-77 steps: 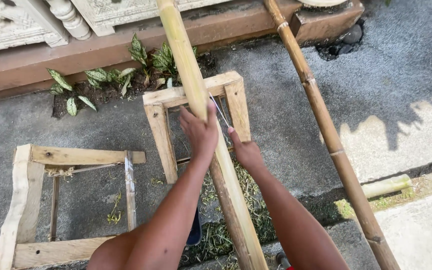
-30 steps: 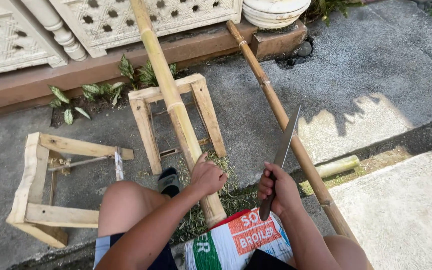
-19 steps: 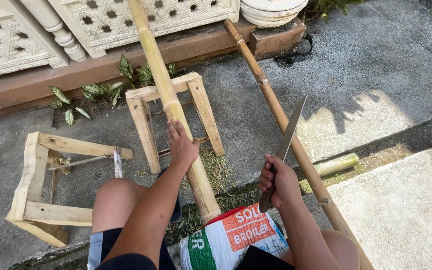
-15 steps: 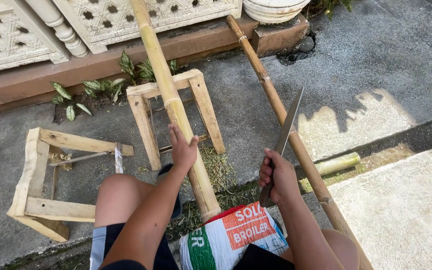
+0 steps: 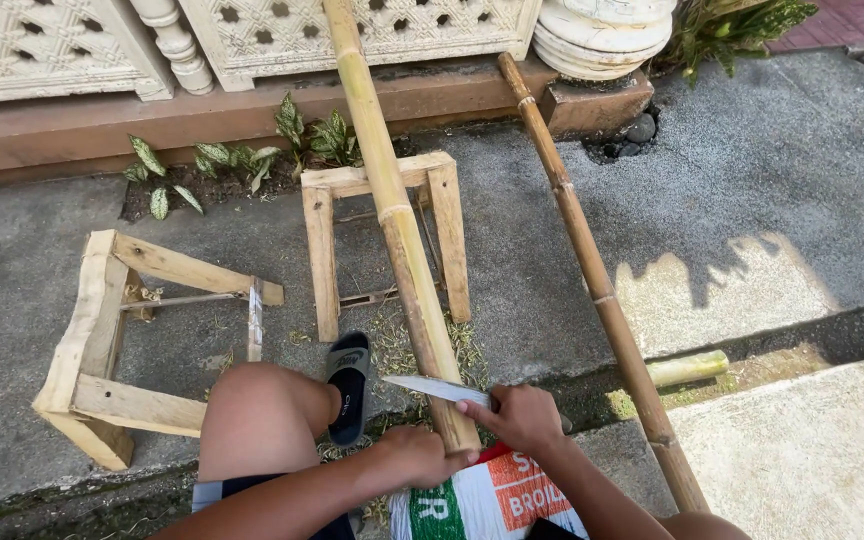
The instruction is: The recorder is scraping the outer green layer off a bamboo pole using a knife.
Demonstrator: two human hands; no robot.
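The left hand [image 5: 414,456] wraps its grip around the near end of a thick bamboo pole [image 5: 392,215], which runs toward twelve o'clock across a small wooden stool frame [image 5: 320,240]. The right hand [image 5: 522,418] is closed on the handle of a knife [image 5: 439,389], whose blade points toward nine o'clock and lies against the pole just above the left hand. A thinner bamboo pole [image 5: 592,280] lies at three o'clock, and a second wooden frame [image 5: 92,340] at nine.
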